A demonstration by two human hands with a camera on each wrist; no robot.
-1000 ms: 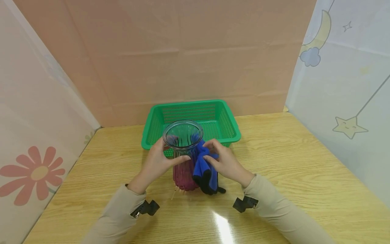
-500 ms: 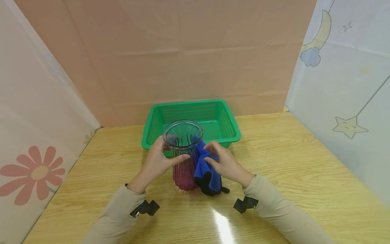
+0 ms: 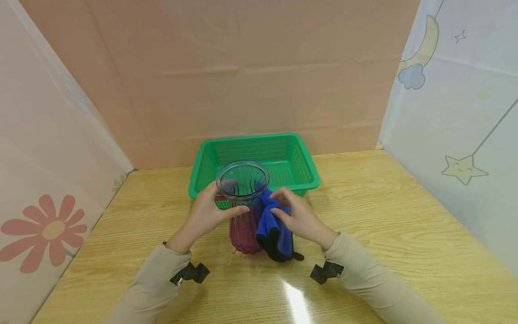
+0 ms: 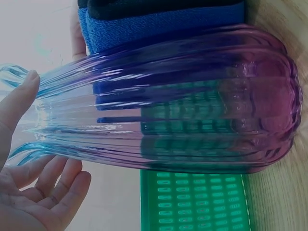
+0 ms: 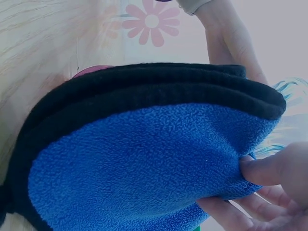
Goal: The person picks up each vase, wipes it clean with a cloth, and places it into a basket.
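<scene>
A ribbed glass vase [image 3: 244, 229], bluish at the flared rim and pink toward the base, stands upright on the table. My left hand [image 3: 206, 211] holds it loosely at the neck, the thumb in front and the fingers round the far side. In the left wrist view, the thumb lies by one side of the neck of the vase [image 4: 192, 110] and the curled fingers by the other. My right hand [image 3: 299, 216] pinches a blue cloth [image 3: 269, 220] with black edging, which hangs against the right side of the vase. Its folds show close up in the right wrist view.
Behind the vase, a green perforated plastic basket [image 3: 309, 166] sits against the beige backdrop [image 3: 251, 81]. The wood-grain table [image 3: 364, 207] extends to both sides, bounded by printed side panels [image 3: 457, 112].
My left thumb and wrist have shifted slightly left. The lower folds of the cloth swung a little to the right, then slightly back. The vase and basket stay put.
</scene>
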